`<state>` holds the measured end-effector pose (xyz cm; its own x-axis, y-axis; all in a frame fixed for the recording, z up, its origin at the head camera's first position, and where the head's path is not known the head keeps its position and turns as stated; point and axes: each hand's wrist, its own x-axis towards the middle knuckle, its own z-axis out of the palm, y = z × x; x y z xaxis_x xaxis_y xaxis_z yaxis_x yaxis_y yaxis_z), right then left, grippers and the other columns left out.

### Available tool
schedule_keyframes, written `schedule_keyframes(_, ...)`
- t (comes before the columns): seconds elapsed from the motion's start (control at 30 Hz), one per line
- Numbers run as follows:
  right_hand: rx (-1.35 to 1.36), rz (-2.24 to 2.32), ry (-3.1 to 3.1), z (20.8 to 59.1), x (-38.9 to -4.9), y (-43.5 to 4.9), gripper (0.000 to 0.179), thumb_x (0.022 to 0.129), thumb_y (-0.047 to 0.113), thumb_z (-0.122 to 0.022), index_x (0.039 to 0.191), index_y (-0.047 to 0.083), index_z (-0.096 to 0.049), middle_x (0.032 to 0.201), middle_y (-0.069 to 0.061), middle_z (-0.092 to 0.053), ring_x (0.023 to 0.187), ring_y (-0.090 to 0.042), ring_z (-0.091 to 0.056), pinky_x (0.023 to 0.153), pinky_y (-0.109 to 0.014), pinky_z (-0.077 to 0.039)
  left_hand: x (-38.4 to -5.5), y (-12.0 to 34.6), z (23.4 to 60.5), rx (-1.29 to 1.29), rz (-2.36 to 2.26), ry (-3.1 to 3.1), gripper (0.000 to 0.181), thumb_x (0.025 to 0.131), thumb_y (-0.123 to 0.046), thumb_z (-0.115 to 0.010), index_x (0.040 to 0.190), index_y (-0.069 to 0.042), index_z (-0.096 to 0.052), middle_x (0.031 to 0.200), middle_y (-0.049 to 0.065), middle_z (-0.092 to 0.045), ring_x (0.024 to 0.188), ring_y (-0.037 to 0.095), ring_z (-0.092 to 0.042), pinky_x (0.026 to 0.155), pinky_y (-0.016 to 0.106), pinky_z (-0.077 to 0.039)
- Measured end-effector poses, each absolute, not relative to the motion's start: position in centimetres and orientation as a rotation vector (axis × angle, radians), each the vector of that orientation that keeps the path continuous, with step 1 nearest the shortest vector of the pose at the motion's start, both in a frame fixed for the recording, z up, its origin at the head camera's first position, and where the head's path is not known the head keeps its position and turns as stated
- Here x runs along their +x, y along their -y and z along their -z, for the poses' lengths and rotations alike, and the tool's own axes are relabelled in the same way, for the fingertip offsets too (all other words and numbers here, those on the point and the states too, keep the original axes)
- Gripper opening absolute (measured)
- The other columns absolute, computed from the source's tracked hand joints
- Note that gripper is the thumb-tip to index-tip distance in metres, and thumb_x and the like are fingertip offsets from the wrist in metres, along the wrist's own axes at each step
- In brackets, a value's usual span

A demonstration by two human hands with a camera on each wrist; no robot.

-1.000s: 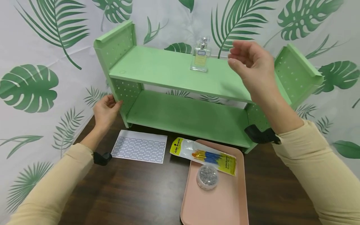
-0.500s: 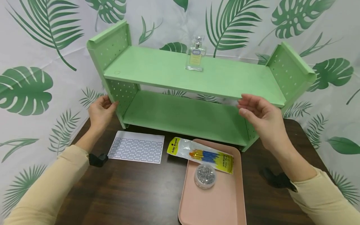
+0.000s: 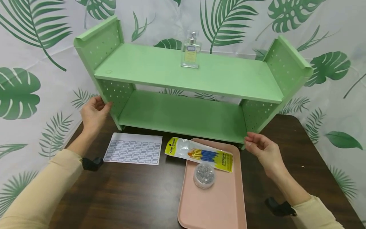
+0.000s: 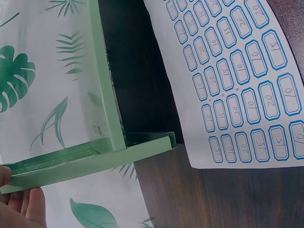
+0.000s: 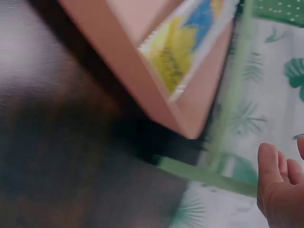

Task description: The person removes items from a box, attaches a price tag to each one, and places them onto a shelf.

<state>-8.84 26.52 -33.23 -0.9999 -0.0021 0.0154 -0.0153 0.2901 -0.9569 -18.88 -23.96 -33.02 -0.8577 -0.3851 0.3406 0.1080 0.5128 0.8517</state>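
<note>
— Head view first: the left hand (image 3: 92, 112) has its fingers curled round the front edge of the left side panel of the pale green two-tier shelf rack with perforated end panels (image 3: 183, 86). The right hand (image 3: 261, 151) sits at the rack's lower right front corner, fingertips loosely bent and touching or very nearly touching it; I cannot tell that it truly grips.

— And where does the rack stand?

— At the back of the dark wood-grain counter (image 3: 134, 197), against the leaf-print backdrop. I'd judge it stiff and fairly light, thin sheet or board, but wide and awkward, so the two end panels low down are the sensible places to hold. The smooth painted edges could slip under the fingers.

— Anything riding on it?

— A small clear glass perfume bottle (image 3: 190, 49) stands upright on the top tier, towards the back. That looks fragile and tippy; any tilt of the rack would likely topple it, so keep the rack level.

— What lies in front?

— A white sheet of blue-outlined labels (image 3: 132, 152) lies flat near the left hand. A pink rectangular plastic tray (image 3: 213, 210) holds a small round clear tub of silvery beads (image 3: 204, 175), and a yellow-headed packet of blue-handled paintbrushes (image 3: 200, 154) rests across the tray's far rim, just before the rack's lower shelf.
</note>
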Motion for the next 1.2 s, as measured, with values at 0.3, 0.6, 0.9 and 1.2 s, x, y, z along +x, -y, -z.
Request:
schedule_keyframes(0.3,-0.198,-1.918,2.610,36.5,-8.6,-27.0,0.052,0.093,0.008,-0.057,0.135,-0.014,-0.035,0.100,0.018,-0.058,0.090,0.009,-0.057,0.079,-0.012,-0.048,-18.6,24.1,32.9,0.235,1.317,2.252,0.031,0.088,-0.011,-0.063,0.112,0.007,-0.060,0.108,0.021,-0.065,0.077,-0.013,-0.052,0.072,0.007,-0.045)
schedule_keyframes(0.6,-0.327,-1.871,2.693,38.7,-8.8,-26.8,0.049,0.093,0.004,-0.056,0.135,-0.013,-0.038,0.119,-0.021,-0.052,0.088,0.005,-0.056,0.078,-0.013,-0.049,-18.6,24.0,33.0,0.227,1.312,2.260,0.032,0.089,-0.012,-0.062,0.114,0.007,-0.059,0.112,0.023,-0.064,0.080,-0.014,-0.051,0.078,0.010,-0.048)
schedule_keyframes(0.9,-0.354,-1.764,2.742,39.6,-9.3,-26.6,0.043,0.091,0.000,-0.057,0.130,-0.013,-0.045,0.115,-0.025,-0.054,0.087,-0.001,-0.054,0.075,-0.013,-0.050,-17.3,23.9,33.7,0.268,1.550,2.041,0.032,0.086,-0.007,-0.066,0.116,-0.001,-0.058,0.104,0.003,-0.066,0.086,-0.004,-0.058,0.081,0.011,-0.047)
schedule_keyframes(1.2,-0.314,-1.761,2.718,39.7,-9.5,-26.7,0.040,0.089,-0.004,-0.056,0.126,-0.017,-0.047,0.104,-0.017,-0.060,0.081,0.005,-0.053,0.072,-0.013,-0.050,-13.4,21.0,35.5,0.174,1.691,1.974,0.021,0.084,0.004,-0.065,0.103,0.000,-0.058,0.084,-0.014,-0.061,0.076,-0.002,-0.058,0.070,0.008,-0.047)
